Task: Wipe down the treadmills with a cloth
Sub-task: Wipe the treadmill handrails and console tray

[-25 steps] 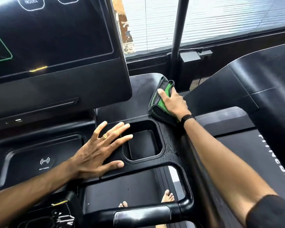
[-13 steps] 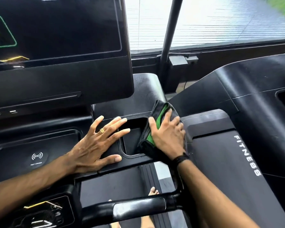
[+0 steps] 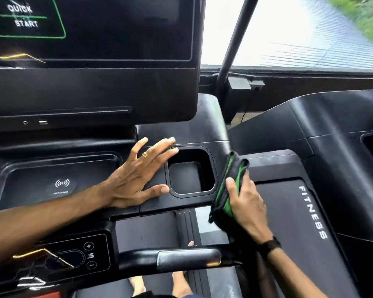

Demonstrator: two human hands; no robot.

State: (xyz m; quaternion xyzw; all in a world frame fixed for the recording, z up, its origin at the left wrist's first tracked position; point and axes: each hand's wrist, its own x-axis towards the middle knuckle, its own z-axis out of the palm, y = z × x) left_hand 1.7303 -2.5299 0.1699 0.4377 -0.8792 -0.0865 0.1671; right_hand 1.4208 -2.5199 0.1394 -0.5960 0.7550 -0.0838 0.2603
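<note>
Head view: the right hand [image 3: 246,203] at four o'clock grips the folded green-and-black cloth [image 3: 228,190], pressed on the right edge of the treadmill console [image 3: 181,204]. The left hand [image 3: 136,179] lies flat, fingers spread wide, at nine o'clock of the cup pocket [image 3: 191,173]. Risk, I'd say: the cloth could slide off that narrow edge and drop, or the left palm could stray toward the plus-minus buttons [image 3: 90,254]. The cloth's underside is hidden; the screen [image 3: 95,29] at eleven o'clock is cut off.
</note>
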